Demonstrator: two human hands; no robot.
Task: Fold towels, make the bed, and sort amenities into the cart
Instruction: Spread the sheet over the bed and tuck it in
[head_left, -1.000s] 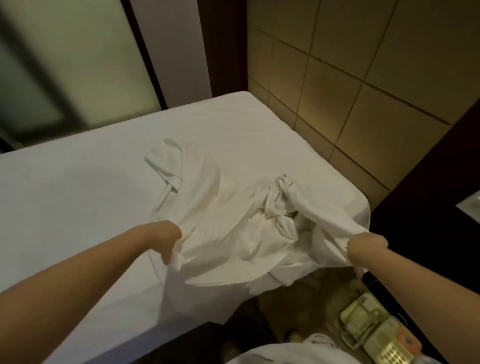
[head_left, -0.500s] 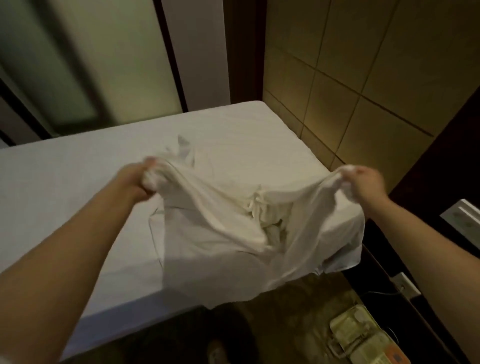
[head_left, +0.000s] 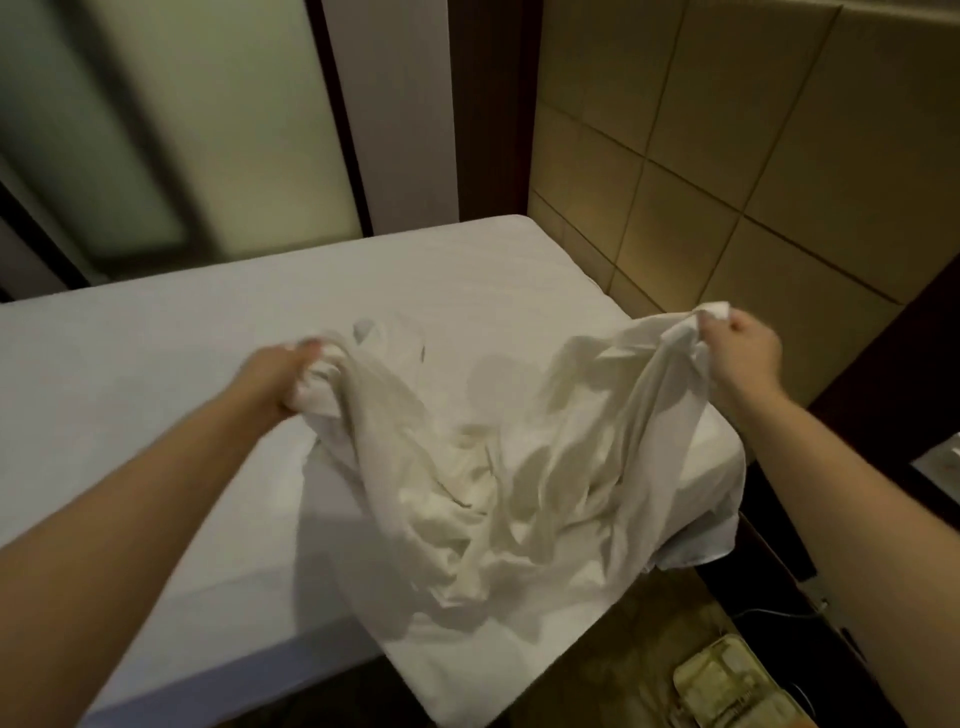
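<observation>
A crumpled white sheet (head_left: 483, 499) hangs between my two hands above the near right corner of the bed (head_left: 156, 374). My left hand (head_left: 280, 371) grips one bunched edge of it over the mattress. My right hand (head_left: 743, 348) holds another bunched edge, raised near the padded headboard. The sheet sags in the middle and its lower part drapes over the bed's near edge toward the floor.
A tan padded headboard (head_left: 753, 156) rises at the right. Frosted glass panels (head_left: 197, 119) stand behind the bed. A dark nightstand (head_left: 883, 415) sits at the right, and a beige telephone (head_left: 737, 691) lies on the patterned floor below it.
Both hands lifted the sheet's edges off the bed and spread apart. The sheet now hangs wider and looser between them, and the view has tilted upward.
</observation>
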